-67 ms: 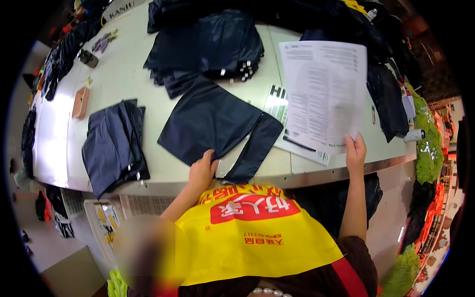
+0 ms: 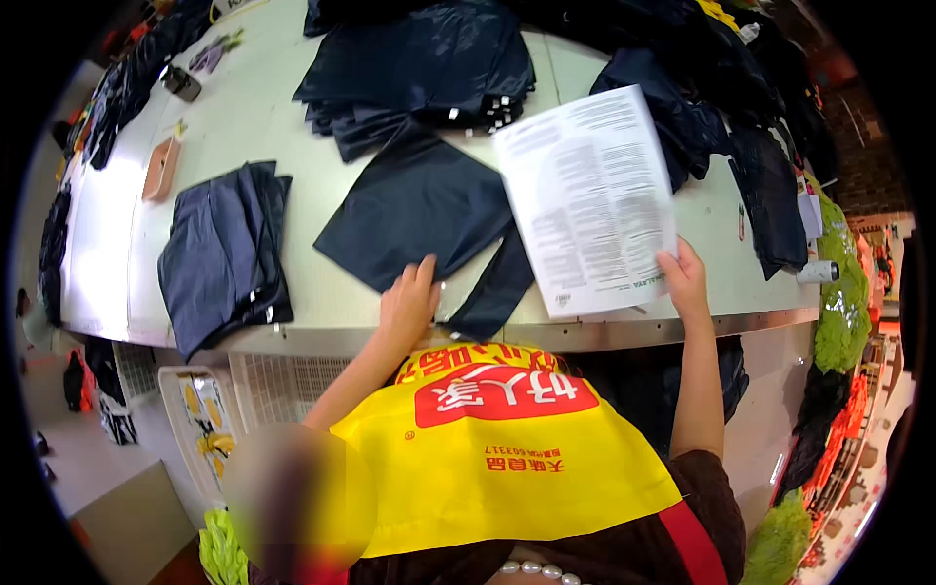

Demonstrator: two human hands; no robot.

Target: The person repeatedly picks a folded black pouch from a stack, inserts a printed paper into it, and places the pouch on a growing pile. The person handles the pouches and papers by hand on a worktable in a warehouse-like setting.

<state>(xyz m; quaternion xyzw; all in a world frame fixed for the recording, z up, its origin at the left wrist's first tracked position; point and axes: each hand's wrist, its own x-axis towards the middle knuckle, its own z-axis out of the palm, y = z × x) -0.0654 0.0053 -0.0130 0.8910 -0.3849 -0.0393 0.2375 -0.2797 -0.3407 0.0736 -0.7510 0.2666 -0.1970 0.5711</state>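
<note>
My right hand (image 2: 685, 280) pinches the lower right edge of a white printed sheet (image 2: 590, 210), thumb and fingers closed on it. The sheet is tilted above the table's near edge and covers the right end of a folded dark navy garment (image 2: 414, 210). Whether it is paper or thin plastic I cannot tell. My left hand (image 2: 409, 300) rests at the garment's near edge, fingers stretched out over the cloth. A dark strip of the garment (image 2: 492, 297) hangs down to the right of that hand.
More folded dark garments (image 2: 226, 253) lie to the left, and a thick garment pile (image 2: 414, 63) stands at the back. A pink tray (image 2: 160, 169) and a dark bottle (image 2: 180, 84) are at the far left. A can (image 2: 817, 271) sits at the right edge. White crates (image 2: 283, 380) stand below the table.
My right hand has brought the printed sheet leftward and turned it, so it now overlaps the garment's right end. My left hand has shifted slightly, its fingers reaching farther over the cloth.
</note>
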